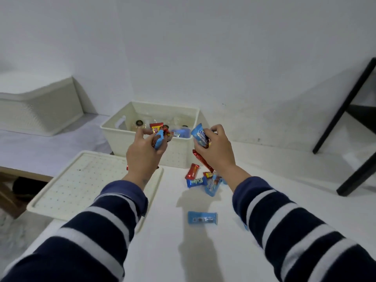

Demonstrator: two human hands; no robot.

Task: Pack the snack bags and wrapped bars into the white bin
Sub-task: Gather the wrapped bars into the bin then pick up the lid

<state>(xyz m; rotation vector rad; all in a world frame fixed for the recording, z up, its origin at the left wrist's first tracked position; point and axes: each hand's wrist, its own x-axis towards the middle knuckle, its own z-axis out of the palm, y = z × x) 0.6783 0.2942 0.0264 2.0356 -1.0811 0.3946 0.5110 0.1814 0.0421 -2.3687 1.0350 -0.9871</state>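
Note:
The white bin (122,130) stands at the back of the table and holds several wrapped snacks. My left hand (142,153) hovers at its near rim and grips a bunch of wrapped bars (159,139), blue and red. My right hand (215,151) is beside the bin's right corner, gripping a blue snack bag (198,133) and a long red bar (201,160) that hangs below it. A small pile of red and blue bars (203,180) lies on the table under my right wrist. One blue bar (202,218) lies alone nearer to me.
The bin's white perforated lid (81,184) lies flat to the left of the bin. A second white basket (40,106) stands at the far left. A black frame leg (345,106) leans at the right. Another blue wrapper (244,225) peeks from under my right sleeve.

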